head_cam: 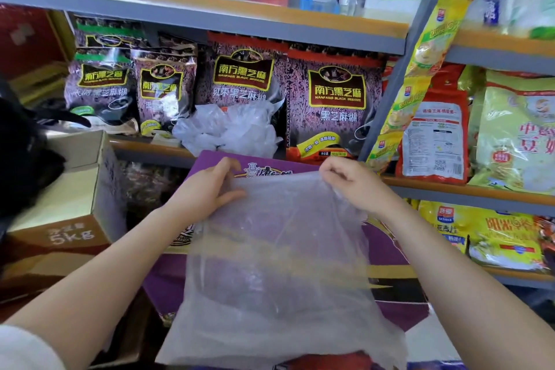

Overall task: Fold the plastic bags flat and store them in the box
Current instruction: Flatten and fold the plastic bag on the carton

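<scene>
Both sets of fingers (332, 172) are curled onto the top edge of one bag (279, 264): the left hand (210, 189) pinches its left corner, the right hand (354, 182) bunches the right corner. It hangs spread between them over a purple carton (387, 249). It is likely near weightless, limp and slippery, so corners and edges are the best hold. The film is thin, cloudy-clear and creased. More bags (231, 129) lie crumpled on the shelf (150, 146) behind; an open box (75, 189) sits left.
</scene>
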Action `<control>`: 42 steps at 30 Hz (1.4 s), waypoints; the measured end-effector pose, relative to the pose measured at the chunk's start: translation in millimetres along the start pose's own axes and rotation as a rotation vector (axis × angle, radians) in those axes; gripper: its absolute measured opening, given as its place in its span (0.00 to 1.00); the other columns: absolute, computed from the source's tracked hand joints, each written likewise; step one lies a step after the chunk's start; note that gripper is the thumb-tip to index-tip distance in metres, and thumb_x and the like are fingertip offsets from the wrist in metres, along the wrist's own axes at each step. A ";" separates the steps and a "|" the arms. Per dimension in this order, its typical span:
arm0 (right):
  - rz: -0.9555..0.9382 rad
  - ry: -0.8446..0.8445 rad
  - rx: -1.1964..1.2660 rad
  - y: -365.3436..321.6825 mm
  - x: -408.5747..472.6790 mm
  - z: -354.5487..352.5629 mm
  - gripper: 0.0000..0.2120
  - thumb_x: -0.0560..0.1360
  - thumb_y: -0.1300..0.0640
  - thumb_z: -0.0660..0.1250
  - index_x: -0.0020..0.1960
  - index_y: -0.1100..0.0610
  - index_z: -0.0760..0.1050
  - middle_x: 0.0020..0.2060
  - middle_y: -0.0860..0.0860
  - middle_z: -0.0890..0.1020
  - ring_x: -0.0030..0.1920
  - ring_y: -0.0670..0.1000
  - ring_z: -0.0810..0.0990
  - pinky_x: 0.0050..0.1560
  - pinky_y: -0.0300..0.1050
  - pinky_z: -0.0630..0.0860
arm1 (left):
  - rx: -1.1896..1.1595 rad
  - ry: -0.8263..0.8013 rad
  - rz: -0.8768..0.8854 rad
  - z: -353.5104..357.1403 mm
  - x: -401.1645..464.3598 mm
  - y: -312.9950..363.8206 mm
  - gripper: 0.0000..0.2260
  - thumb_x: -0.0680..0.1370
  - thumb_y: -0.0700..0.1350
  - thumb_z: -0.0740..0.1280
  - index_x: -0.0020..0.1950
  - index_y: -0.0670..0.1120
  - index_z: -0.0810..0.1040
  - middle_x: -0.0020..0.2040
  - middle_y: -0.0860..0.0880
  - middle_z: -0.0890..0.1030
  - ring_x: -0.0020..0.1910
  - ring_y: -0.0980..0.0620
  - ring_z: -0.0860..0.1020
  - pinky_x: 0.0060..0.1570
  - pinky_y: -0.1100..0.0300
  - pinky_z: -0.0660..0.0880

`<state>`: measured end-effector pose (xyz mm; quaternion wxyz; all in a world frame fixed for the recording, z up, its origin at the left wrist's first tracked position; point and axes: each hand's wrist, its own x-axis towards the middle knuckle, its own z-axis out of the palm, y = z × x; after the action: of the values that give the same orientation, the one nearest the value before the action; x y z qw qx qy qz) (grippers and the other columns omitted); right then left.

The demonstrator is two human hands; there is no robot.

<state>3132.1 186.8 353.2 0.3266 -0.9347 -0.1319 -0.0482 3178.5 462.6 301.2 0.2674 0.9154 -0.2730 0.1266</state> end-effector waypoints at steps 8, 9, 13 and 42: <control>0.156 -0.132 0.124 -0.4 -7.0 -18.0 0.11 0.75 0.60 0.67 0.34 0.56 0.80 0.32 0.48 0.80 0.36 0.43 0.77 0.40 0.43 0.71 | -0.074 -0.022 0.084 -4.1 3.9 -12.9 0.20 0.70 0.61 0.60 0.32 0.45 0.74 0.27 0.53 0.73 0.34 0.59 0.69 0.33 0.67 0.62; 0.227 -0.176 0.189 0.5 -8.9 -17.9 0.11 0.75 0.58 0.67 0.34 0.58 0.81 0.33 0.51 0.81 0.37 0.46 0.78 0.40 0.44 0.71 | -0.082 -0.035 0.069 -4.4 4.9 -13.6 0.20 0.69 0.62 0.60 0.31 0.46 0.75 0.26 0.54 0.73 0.35 0.62 0.70 0.35 0.69 0.63; 0.516 -0.298 0.438 13.7 -14.7 -7.0 0.09 0.74 0.54 0.67 0.41 0.60 0.80 0.42 0.59 0.80 0.44 0.56 0.79 0.42 0.46 0.70 | -0.113 -0.131 -0.004 -2.0 9.1 -21.7 0.28 0.68 0.65 0.58 0.34 0.40 0.76 0.31 0.47 0.76 0.36 0.56 0.74 0.39 0.60 0.66; 0.146 -0.391 -0.342 -36.4 -1.6 45.5 0.13 0.75 0.52 0.66 0.55 0.58 0.73 0.44 0.50 0.75 0.46 0.50 0.73 0.42 0.43 0.68 | 0.217 0.019 -0.106 8.2 -24.5 -4.8 0.12 0.76 0.51 0.65 0.45 0.42 0.73 0.43 0.43 0.79 0.47 0.41 0.74 0.40 0.53 0.68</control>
<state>3120.7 242.2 339.1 0.1349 -0.9749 -0.1145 0.1354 3161.8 471.9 283.2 0.1756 0.9509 -0.2063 0.1495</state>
